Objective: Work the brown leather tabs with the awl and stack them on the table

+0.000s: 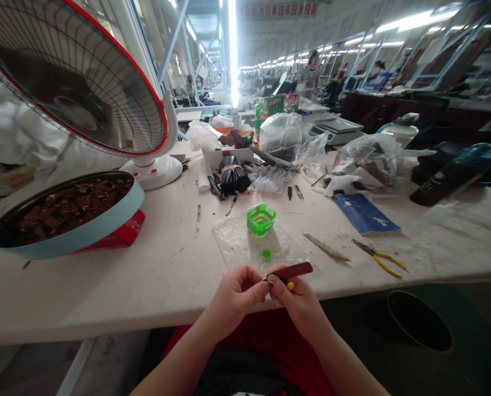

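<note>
Near the table's front edge, my left hand (241, 291) and my right hand (297, 297) meet fingertip to fingertip. Between them is a brown leather strap (295, 270) with a rounded end pointing right; my right hand grips it. The left thumb and finger pinch its near end, where a small metallic bit shows, too small to name. A yellow round tip (290, 286) pokes out between the fingers of my right hand; the rest of that object is hidden. Just beyond the hands, a green plastic container (261, 220) and a small green cap (266, 254) rest on a clear plastic sheet (233, 242).
At left, a round tin (84, 228) full of brown leather pieces stands below a large fan (76, 82). To the right lie a blade (326, 247), yellow-handled pliers (380, 258) and a blue booklet (367, 213). Bundled black strips (233, 175) and plastic bags lie farther back.
</note>
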The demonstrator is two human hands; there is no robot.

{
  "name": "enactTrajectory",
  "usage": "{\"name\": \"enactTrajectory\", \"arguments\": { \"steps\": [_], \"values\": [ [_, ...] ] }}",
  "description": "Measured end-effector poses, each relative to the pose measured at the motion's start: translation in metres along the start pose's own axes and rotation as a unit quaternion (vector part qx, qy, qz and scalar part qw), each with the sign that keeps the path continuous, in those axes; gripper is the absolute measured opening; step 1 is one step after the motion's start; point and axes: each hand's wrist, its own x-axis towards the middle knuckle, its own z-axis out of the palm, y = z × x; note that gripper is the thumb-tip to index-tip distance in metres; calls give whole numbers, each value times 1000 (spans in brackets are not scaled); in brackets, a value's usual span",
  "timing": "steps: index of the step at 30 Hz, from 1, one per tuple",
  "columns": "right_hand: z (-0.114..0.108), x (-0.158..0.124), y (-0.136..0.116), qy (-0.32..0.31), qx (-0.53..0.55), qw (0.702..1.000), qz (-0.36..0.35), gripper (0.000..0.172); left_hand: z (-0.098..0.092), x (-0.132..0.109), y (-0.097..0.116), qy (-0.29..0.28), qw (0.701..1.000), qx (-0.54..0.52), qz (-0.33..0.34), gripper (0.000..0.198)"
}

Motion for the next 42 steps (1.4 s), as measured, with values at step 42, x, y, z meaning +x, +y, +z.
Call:
{"name": "enactTrajectory", "arguments": {
  "steps": [42],
  "values": [
    [-16, -2, -4, -26, -28, 998, 41, 31, 10, 2, -4, 42, 998, 45, -33, 22]
  ]
}}
